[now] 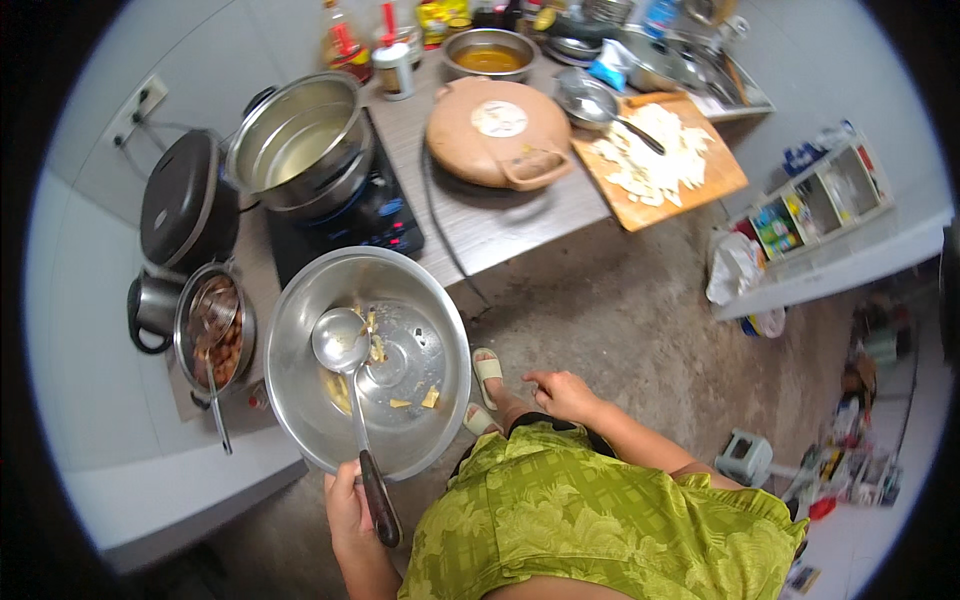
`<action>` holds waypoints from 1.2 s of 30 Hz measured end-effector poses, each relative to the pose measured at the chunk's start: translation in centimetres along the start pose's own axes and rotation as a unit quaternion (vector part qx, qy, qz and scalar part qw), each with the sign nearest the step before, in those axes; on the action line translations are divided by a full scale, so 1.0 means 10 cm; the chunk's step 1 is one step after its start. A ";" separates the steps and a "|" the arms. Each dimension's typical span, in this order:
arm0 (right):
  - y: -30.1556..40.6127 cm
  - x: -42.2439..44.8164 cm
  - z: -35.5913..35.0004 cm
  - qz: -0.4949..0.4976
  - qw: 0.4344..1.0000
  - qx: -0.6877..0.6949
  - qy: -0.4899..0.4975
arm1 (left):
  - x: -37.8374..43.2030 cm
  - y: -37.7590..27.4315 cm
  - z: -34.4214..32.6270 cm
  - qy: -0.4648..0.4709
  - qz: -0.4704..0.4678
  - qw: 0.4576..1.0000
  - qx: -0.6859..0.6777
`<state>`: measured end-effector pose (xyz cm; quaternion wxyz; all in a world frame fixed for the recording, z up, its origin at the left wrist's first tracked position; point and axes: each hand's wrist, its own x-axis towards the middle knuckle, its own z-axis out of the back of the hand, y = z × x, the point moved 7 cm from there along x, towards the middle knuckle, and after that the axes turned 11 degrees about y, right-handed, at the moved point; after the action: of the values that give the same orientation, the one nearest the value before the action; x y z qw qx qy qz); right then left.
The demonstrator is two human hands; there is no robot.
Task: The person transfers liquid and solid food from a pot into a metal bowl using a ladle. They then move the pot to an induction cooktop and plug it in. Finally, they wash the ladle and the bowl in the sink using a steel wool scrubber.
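My left hand [349, 499] grips the near rim of a large stainless steel bowl [439, 352]. A metal ladle [341, 341] with a dark handle lies in the bowl, its handle passing over the rim beside that hand. Yellowish scraps [430, 397] stick to the bowl's inside. My right hand [562, 394] hangs over the floor near my body, holding nothing, index finger extended. Beyond the bowl, a deep steel pot [300, 142] with pale liquid stands on a black induction cooker [397, 217] with red lights.
A tan lidded pan [499, 135] sits mid-counter. Right of it, a wooden board [637, 214] bears pale sliced food [660, 157] and a small pan [587, 99]. At left are a dark lidded cooker [180, 202], a kettle [157, 304] and a pot of brown food with a skimmer [215, 311].
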<state>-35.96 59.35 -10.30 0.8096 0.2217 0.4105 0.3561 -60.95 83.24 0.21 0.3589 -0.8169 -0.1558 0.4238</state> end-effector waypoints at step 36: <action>-3.09 -4.18 2.29 -0.014 0.777 0.496 -0.388 | -0.38 3.64 -6.04 0.414 0.234 0.834 0.280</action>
<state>-22.04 6.05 3.66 0.6828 0.7064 0.1847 -0.0241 -16.43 28.40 -0.56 0.4936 -0.7926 0.3282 0.1430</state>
